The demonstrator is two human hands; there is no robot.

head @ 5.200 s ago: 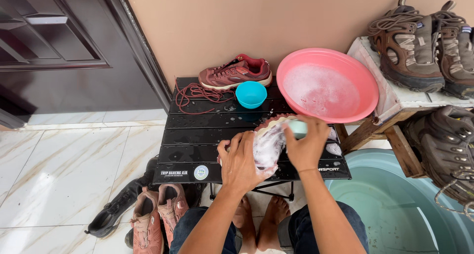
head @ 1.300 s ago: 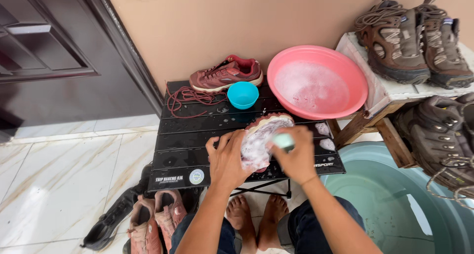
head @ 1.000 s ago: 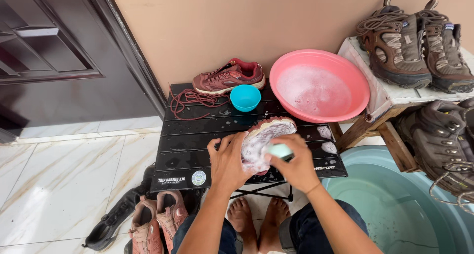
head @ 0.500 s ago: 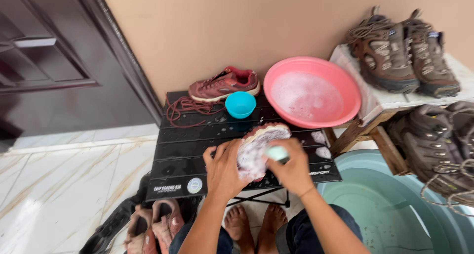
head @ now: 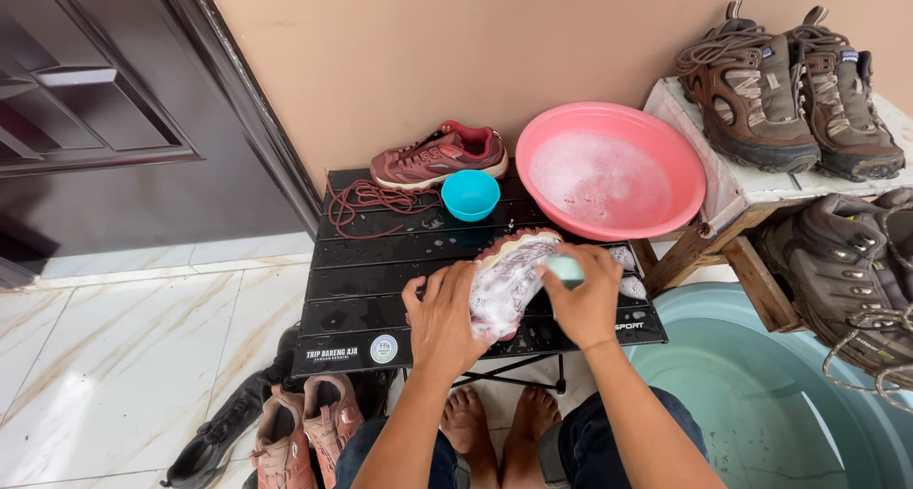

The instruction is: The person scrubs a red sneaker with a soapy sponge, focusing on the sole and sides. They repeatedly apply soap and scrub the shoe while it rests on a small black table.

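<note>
Your left hand (head: 445, 310) is clenched around the soapy, foam-covered sneaker (head: 511, 278), pinning it sole-up on the black slatted folding worktop (head: 371, 289) so it cannot slide under pressure. Your right hand (head: 582, 294) is closed on a pale green scrubbing brush (head: 568, 268), pressed against the shoe's side near the toe; only a small part of the brush shows above your fingers.

The round pink plastic basin (head: 613, 170) sits at the worktop's far right corner, just beyond the shoe, within easy reach for dipping; it holds white suds. A small turquoise plastic bowl (head: 470, 194) stands beside it; what is in it, I cannot tell. The matching maroon sneaker (head: 439, 154) waits at the back edge, its loose dark red laces (head: 366, 204) pulled out beside it. The large teal tub (head: 761, 394) on the floor at your right looks wet.
</note>
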